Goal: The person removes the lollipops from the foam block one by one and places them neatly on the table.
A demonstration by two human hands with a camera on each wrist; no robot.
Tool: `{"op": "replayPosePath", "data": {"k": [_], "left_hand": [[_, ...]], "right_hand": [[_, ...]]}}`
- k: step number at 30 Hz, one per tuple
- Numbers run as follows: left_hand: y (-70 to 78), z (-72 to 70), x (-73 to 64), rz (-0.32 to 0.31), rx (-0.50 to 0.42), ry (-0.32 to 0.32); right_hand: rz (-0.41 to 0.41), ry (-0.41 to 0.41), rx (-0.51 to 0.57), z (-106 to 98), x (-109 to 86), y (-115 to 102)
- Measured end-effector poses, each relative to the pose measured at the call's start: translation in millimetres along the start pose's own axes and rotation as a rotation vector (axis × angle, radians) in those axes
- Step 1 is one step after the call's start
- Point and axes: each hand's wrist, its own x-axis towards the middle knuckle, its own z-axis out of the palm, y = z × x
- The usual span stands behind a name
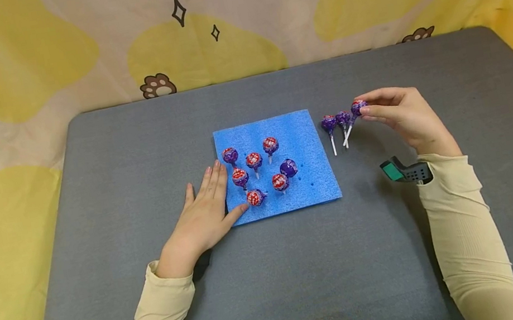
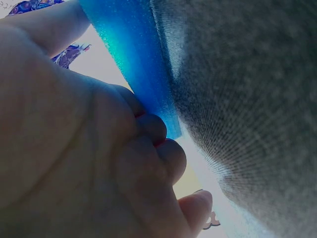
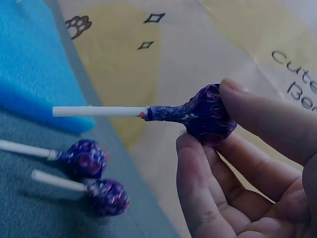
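Observation:
Between the thumb and fingers of my right hand [image 1: 404, 115] a purple-and-red wrapped lollipop [image 3: 210, 116] is pinched by its head, its white stick pointing away from the hand. Two more lollipops [image 1: 328, 124] lie on the table just left of it. A blue foam board [image 1: 305, 135] has several lollipops [image 1: 270, 145] standing in it by their sticks, some leaning. My left hand [image 1: 206, 211] lies with straight fingers along the board's left edge, the thumb reaching over its front corner. In the left wrist view, the fingertips [image 2: 171, 158] touch or nearly touch the foam's side.
The grey table [image 1: 307, 281] extends around the board on all sides. Small holes mark the foam's right part. A patterned cloth [image 1: 292, 7] hangs behind the table. A black wrist device with a green face [image 1: 393, 170] sits on my right wrist.

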Motion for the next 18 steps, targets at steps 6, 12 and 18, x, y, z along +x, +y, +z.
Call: {"op": "replayPosePath", "data": {"k": [6, 12, 18], "left_hand": [[0.3, 0.1, 0.3, 0.000, 0.005, 0.002], [0.6, 0.0, 0.3, -0.005, 0.002, 0.001], [0.4, 0.6, 1.2, -0.009, -0.005, -0.002]], "right_hand": [[0.023, 0.038, 0.133, -11, 3.9, 10], [0.088, 0.047, 0.296, -22, 7.0, 22], [0.109, 0.097, 0.213, -26, 9.2, 32]]}}
